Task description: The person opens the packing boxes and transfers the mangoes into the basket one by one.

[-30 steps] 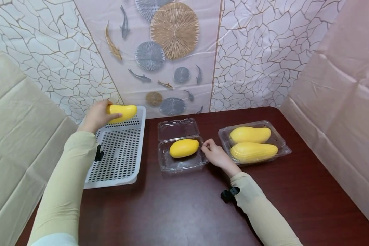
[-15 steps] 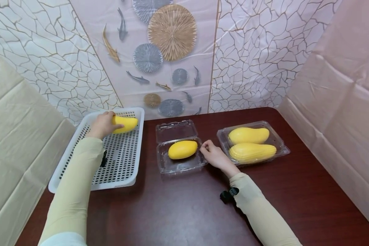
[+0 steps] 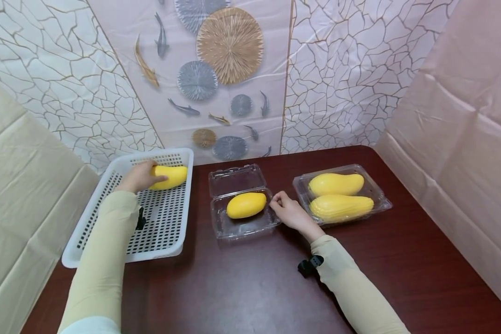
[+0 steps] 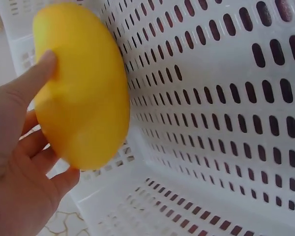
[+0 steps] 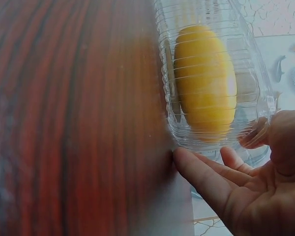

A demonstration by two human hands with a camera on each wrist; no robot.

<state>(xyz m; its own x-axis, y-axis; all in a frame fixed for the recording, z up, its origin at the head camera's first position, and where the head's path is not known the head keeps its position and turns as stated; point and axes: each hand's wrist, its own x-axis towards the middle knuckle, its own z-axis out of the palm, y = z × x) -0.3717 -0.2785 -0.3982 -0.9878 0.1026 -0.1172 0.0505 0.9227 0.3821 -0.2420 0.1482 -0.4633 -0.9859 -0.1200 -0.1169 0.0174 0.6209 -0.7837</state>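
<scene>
My left hand (image 3: 139,176) grips a yellow mango (image 3: 169,177) inside the white perforated basket (image 3: 158,253), toward its far right corner. In the left wrist view the thumb lies across the mango (image 4: 83,93) and the other fingers wrap beneath, close to the slotted wall. My right hand (image 3: 289,209) pinches the right rim of an open clear plastic clamshell box (image 3: 237,230); its thumb is at the rim and its fingers are against the outside. One plain oval yellow mango (image 3: 246,205) lies in that box, its hinged lid (image 3: 237,180) laid back behind.
To the right, a closed clear clamshell box (image 3: 375,195) holds two yellow fruits, one smooth (image 3: 336,184) and one ridged (image 3: 341,207). Everything stands on a dark red wooden table (image 3: 233,292). Patterned cloth (image 3: 338,83) hangs behind, with plain cloth at both sides.
My left hand has lowered the mango from above the basket's far end down into it. My right hand stays at the clamshell's rim. The head view has shifted slightly.
</scene>
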